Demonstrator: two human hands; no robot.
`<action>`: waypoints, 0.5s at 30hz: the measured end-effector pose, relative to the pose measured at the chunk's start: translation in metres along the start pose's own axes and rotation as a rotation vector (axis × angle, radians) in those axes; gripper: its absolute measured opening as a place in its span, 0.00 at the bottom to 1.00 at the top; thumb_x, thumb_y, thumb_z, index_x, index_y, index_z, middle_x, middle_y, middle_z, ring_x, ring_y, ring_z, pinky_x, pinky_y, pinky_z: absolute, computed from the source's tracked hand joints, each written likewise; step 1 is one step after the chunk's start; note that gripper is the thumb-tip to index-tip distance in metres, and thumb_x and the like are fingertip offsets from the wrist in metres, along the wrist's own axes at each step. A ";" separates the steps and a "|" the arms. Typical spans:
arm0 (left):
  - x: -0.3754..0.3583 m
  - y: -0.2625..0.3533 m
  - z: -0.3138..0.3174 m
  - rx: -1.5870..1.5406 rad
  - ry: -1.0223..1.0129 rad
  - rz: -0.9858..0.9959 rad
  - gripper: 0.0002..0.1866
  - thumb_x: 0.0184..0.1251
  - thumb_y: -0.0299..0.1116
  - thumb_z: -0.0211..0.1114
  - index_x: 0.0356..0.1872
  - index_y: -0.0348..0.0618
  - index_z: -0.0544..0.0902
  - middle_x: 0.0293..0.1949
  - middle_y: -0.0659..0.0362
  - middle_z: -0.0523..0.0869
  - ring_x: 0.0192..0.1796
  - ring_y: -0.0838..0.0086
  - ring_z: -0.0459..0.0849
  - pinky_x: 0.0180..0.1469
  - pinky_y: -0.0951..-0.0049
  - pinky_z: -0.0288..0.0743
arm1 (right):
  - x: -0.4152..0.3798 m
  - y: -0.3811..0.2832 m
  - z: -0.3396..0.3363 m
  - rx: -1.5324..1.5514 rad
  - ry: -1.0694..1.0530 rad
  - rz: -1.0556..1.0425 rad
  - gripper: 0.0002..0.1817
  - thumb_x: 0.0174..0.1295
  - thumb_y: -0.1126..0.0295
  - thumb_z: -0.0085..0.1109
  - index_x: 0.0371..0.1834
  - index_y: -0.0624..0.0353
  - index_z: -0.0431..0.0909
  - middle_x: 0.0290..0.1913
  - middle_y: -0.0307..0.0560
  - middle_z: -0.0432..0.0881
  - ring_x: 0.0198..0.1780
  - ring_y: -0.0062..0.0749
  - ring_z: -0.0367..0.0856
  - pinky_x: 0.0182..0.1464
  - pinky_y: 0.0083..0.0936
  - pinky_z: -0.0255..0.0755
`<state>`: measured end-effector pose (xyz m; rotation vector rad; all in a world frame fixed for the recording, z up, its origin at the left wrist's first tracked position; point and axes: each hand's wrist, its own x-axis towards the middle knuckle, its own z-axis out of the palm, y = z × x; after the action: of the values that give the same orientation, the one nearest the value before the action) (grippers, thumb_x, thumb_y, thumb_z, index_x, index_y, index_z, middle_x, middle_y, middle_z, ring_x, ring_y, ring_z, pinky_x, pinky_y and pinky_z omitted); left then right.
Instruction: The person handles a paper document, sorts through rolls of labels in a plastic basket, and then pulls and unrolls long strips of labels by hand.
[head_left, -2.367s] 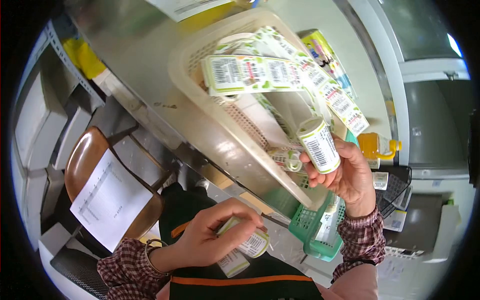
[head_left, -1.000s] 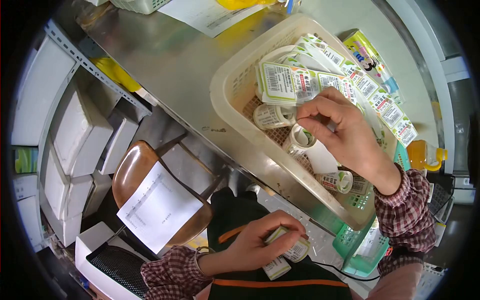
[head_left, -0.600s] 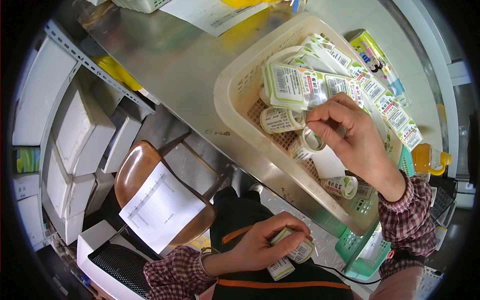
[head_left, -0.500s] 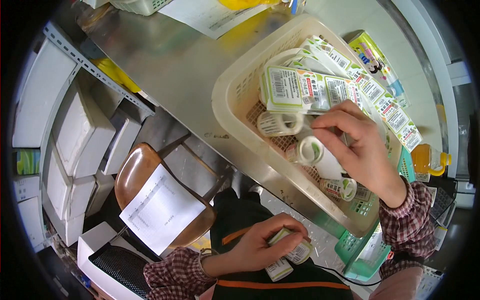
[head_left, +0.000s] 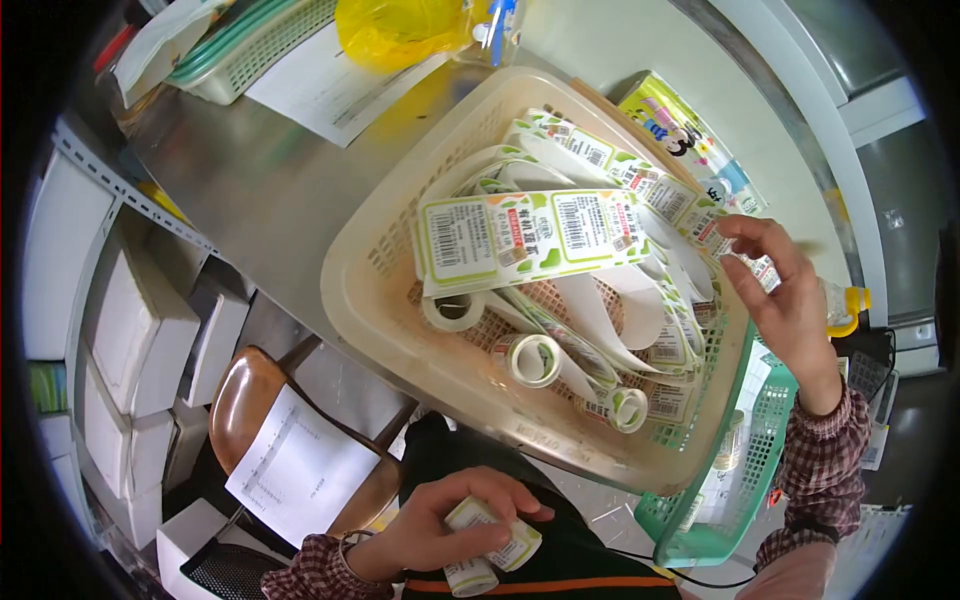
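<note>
— While the beige basket (head_left: 372, 262) sits on the steel table (head_left: 260, 180), what is held in the head view?

— Two small labelled bottles (head_left: 490, 545) are gripped in the left hand (head_left: 440, 530), low over the lap. A strip of labels (head_left: 640, 190) is pinched at its far end by the fingertips of the right hand (head_left: 785, 300), at the basket's right rim.

— Can any writing be read?

— Barcodes are seen on the green-and-white labels, but the print is too small to be read. Three loose label rolls (head_left: 532, 360) are counted in the basket. A green basket (head_left: 730, 480) is seen beneath it, and a yellow bag (head_left: 400, 28) beyond.
</note>
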<state>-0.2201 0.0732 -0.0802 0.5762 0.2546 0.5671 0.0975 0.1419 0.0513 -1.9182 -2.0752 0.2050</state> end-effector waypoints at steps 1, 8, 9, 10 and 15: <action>0.001 0.000 0.001 0.030 -0.017 0.022 0.08 0.62 0.21 0.59 0.42 0.40 0.75 0.48 0.54 0.76 0.55 0.61 0.78 0.56 0.64 0.71 | 0.001 -0.002 0.003 0.000 0.007 0.004 0.16 0.55 0.79 0.59 0.49 0.63 0.74 0.45 0.47 0.78 0.42 0.30 0.74 0.48 0.24 0.69; 0.000 -0.002 0.005 0.051 -0.026 -0.027 0.09 0.62 0.19 0.58 0.43 0.40 0.74 0.45 0.54 0.76 0.55 0.57 0.78 0.54 0.64 0.72 | 0.020 -0.001 0.019 0.031 -0.225 -0.149 0.35 0.50 0.75 0.64 0.64 0.62 0.60 0.58 0.57 0.68 0.60 0.49 0.66 0.63 0.35 0.60; -0.001 -0.004 0.004 0.035 -0.009 -0.024 0.10 0.62 0.18 0.58 0.43 0.39 0.74 0.45 0.54 0.76 0.55 0.57 0.78 0.54 0.64 0.72 | 0.024 0.000 0.023 0.040 -0.213 -0.144 0.35 0.50 0.75 0.64 0.64 0.62 0.60 0.58 0.57 0.68 0.60 0.49 0.66 0.63 0.35 0.60; -0.001 -0.007 0.001 0.016 -0.016 -0.003 0.10 0.62 0.17 0.57 0.43 0.39 0.74 0.45 0.52 0.76 0.55 0.56 0.78 0.55 0.63 0.72 | 0.028 0.001 0.027 0.008 -0.199 -0.207 0.36 0.50 0.75 0.64 0.64 0.63 0.59 0.59 0.57 0.68 0.60 0.49 0.66 0.63 0.35 0.60; -0.002 -0.005 0.009 0.044 0.130 -0.053 0.09 0.57 0.20 0.60 0.39 0.38 0.76 0.41 0.49 0.79 0.52 0.50 0.80 0.55 0.51 0.72 | 0.040 0.000 0.041 -0.020 -0.201 -0.269 0.38 0.49 0.75 0.65 0.65 0.66 0.57 0.61 0.59 0.66 0.61 0.50 0.64 0.65 0.35 0.58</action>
<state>-0.2161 0.0642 -0.0757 0.5739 0.4047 0.5495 0.0825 0.1857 0.0181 -1.6638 -2.4476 0.3277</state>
